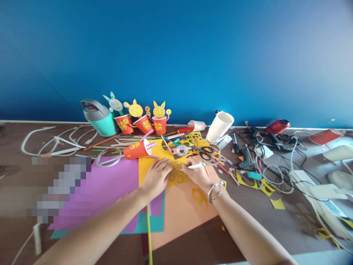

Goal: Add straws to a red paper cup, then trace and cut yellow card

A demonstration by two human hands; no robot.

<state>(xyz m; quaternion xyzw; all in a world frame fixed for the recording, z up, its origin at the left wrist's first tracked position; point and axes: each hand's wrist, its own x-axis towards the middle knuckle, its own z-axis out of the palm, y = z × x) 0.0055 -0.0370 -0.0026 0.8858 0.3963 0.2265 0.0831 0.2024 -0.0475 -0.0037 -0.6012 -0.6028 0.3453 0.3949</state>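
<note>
My right hand (198, 173) grips a white marker (196, 166) with a teal end, its tip low over a piece of yellow paper (173, 179). Several circles are drawn on that paper. Flat along the left side of the yellow paper lies my left hand (156, 176), fingers stretched out. Beneath both is a large peach sheet (179, 213), overlapping purple paper (116, 195). A red paper cup (135, 149) with purple strips rests on its side beyond my left hand. Dark-handled scissors (206, 152) and a roll of tape (182, 150) lie just past my right hand.
Red cups with paper animal heads (159, 110) stand along the wall beside a teal kettle-like container (103, 119). A white cup (220, 127) stands at the back. Glue guns (245, 160), cables and a power strip (317, 191) crowd the right, with yellow scraps (277, 203) nearby.
</note>
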